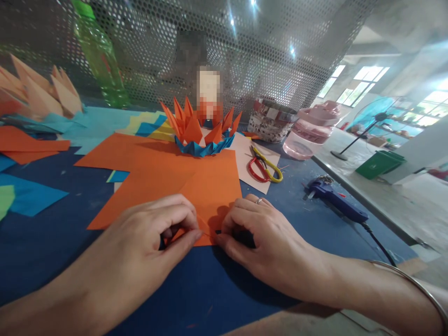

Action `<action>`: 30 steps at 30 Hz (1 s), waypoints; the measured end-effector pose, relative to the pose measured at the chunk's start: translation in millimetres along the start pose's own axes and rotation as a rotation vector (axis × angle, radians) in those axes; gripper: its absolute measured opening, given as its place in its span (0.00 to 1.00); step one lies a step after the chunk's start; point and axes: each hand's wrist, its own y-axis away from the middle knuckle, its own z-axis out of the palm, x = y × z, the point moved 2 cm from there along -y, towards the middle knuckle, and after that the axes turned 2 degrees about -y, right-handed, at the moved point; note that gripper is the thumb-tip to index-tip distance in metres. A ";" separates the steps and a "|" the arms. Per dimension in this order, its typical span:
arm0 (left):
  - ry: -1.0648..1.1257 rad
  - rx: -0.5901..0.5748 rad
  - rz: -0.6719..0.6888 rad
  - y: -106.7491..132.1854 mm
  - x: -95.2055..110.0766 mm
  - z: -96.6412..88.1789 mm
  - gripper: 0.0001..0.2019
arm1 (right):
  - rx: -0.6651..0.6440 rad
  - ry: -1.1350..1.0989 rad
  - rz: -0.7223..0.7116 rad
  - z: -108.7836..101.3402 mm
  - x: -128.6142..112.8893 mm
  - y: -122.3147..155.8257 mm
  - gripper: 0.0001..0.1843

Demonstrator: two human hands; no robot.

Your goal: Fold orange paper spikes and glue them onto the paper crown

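My left hand [154, 233] is closed in a pinch, thumb against forefinger, on a piece of orange paper [201, 224] close to the table's near side. Opposite it, my right hand [250, 226], with a ring on one finger, pinches at the same paper's right end. A fold or edge runs between the two sets of fingertips. Part of the held paper is hidden behind my fingers. Larger orange sheets [157, 177] lie flat just beyond. Past them sits a folded paper flower [196, 133] with orange pointed petals and a blue base.
Red-and-yellow scissors [265, 164] lie on pale paper. To the right are a purple glue gun [336, 200] with its cord, and a pink bottle [311, 130] beside a patterned basket [272, 119]. A green bottle [101, 60] and a peach paper flower [42, 93] stand at the back left.
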 end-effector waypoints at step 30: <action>-0.081 0.098 0.076 8.3 3.9 -2.0 0.07 | -0.047 0.138 -0.376 -3.1 -2.9 6.4 0.19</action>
